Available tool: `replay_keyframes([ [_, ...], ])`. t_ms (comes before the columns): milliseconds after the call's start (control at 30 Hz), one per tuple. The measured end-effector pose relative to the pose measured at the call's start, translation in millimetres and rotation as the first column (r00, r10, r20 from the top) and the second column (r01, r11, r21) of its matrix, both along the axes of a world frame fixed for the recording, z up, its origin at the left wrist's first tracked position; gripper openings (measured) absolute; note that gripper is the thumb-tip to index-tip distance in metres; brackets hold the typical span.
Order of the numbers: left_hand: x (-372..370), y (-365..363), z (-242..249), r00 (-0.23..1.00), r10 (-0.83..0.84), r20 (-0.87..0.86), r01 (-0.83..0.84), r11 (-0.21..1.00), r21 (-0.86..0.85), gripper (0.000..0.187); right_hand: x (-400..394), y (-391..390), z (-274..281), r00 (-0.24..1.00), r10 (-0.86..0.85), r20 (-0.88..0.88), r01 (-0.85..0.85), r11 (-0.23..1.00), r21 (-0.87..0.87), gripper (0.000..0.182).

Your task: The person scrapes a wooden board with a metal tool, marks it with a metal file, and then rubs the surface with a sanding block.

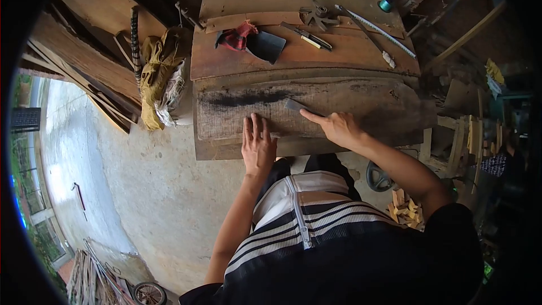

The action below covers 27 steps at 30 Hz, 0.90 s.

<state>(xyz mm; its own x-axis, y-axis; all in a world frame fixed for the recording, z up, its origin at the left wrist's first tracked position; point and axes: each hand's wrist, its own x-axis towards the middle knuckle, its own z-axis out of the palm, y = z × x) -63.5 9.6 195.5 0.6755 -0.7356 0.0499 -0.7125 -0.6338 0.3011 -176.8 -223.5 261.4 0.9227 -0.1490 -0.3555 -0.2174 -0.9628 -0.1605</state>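
Note:
A weathered wooden board (339, 99) lies across the workbench, with a black smudge along its left half. My left hand (258, 147) rests flat on the board's near edge, fingers stretched out and holding nothing. In my right hand (341, 129) is a small flat grey scraper (294, 105); my index finger points along it and the other fingers are curled. The scraper's tip is at the board's surface, just right of the black smudge. Its handle is hidden in my palm.
On the bench's far part (361, 51) lie a red plaid cloth (244, 33), a dark sheet (266, 47), a utility knife (307, 36), a metal star-shaped part (320, 16), a saw blade (384, 36) and a teal spool (385, 5). Sacks (155, 73) stand left; wood scraps (405, 210) lie right.

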Motion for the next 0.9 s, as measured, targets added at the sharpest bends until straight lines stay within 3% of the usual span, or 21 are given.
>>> replay_keyframes([
  [133,3,-13,6,1.000,-0.005,-0.002,0.005,0.997,0.078,0.069,32,16,-19,0.995,-0.087,0.046,0.082,0.991,0.105,0.075],
  [200,5,-15,10,0.998,-0.059,0.039,0.053,0.988,0.148,0.071,54,22,-45,0.948,-0.079,0.308,0.042,0.991,0.126,0.082],
  [333,7,-23,23,0.998,-0.049,-0.040,0.055,0.981,0.188,0.070,29,9,-36,0.947,-0.041,0.317,0.020,0.997,0.071,0.084],
  [433,3,-23,16,0.998,-0.046,-0.042,0.051,0.989,0.142,0.058,-22,-10,-21,0.969,-0.037,0.243,0.029,0.999,0.039,0.084],
  [533,-5,-27,12,1.000,-0.004,0.020,0.001,0.990,0.138,0.057,-30,-14,0,0.996,-0.078,0.037,0.074,0.994,0.085,0.080],
  [600,-7,-29,9,0.999,0.007,0.036,-0.013,0.987,0.161,0.056,-14,-9,-22,0.982,-0.110,0.152,0.092,0.989,0.117,0.077],
  [733,-9,-30,7,0.999,0.035,0.027,-0.039,0.979,0.201,0.057,34,-11,-40,0.970,-0.161,0.184,0.125,0.973,0.193,0.069],
  [800,-9,-31,21,0.996,0.053,-0.074,-0.036,0.975,0.219,0.065,32,-19,-43,0.962,-0.162,0.222,0.116,0.971,0.207,0.067],
  [867,-7,-30,27,0.993,0.055,-0.108,-0.029,0.972,0.231,0.070,13,-35,-44,0.922,-0.235,0.308,0.111,0.922,0.370,0.061],
  [900,-8,-32,29,0.985,0.078,-0.153,-0.039,0.970,0.242,0.076,0,-47,-51,0.917,-0.245,0.315,0.122,0.924,0.363,0.061],
])
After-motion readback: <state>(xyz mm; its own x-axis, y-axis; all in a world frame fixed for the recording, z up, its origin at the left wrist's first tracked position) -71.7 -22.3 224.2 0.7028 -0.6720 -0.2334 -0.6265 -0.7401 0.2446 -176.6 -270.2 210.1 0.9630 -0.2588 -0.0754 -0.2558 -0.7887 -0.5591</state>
